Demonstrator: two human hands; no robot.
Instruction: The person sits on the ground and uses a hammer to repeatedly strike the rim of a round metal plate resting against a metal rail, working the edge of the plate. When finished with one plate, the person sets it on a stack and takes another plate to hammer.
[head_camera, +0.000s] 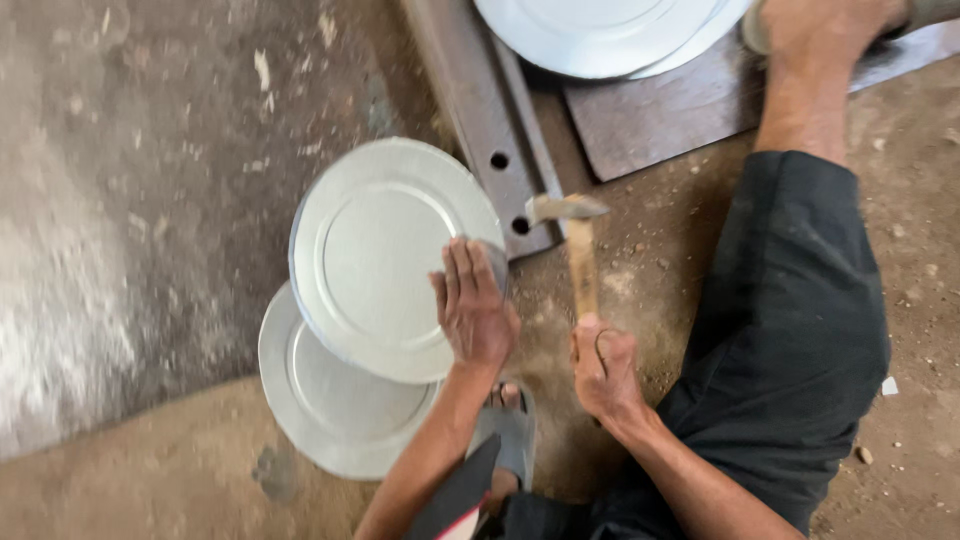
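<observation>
Farthest out from the left hand's hold, a round, dull silver metal plate (330, 405) with a pressed flat rim lies on the dusty ground, half covered by a second plate. That second round silver metal plate (385, 255), of the same stamped shape with a raised ring around a flat centre, is tilted up, its face toward the camera, and overlaps the lower one. The left hand (472, 310) lies on its right edge: four fingers (462, 272) spread flat on the plate's face and pointing up the frame, the thumb hidden behind the rim, so the edge is pinched between them.

Just above and to the right of that grip, the plate's edge meets a long, grey, rust-flecked steel bar (480, 95) with two drilled holes, which runs up and slightly leftward away from the hands. The ground around it is brown, crumbly dirt; off to the far left it turns to pale, rough concrete.

Close beside the left hand, the right hand (603, 370) is closed tight around the lower end of a small hammer with a pale wooden handle and a flat grey metal head (580, 255). The handle's long axis stands nearly straight up the frame, away from the fist; the head sits crosswise at the top, its thin end pointing right, just beside the bar's lower hole.

Beyond the hammer, near the top, more silver plates (600, 35) rest on a brown, worn flat sheet (670, 110), and a leg in dark cloth (790, 330) stretches up the right side.
</observation>
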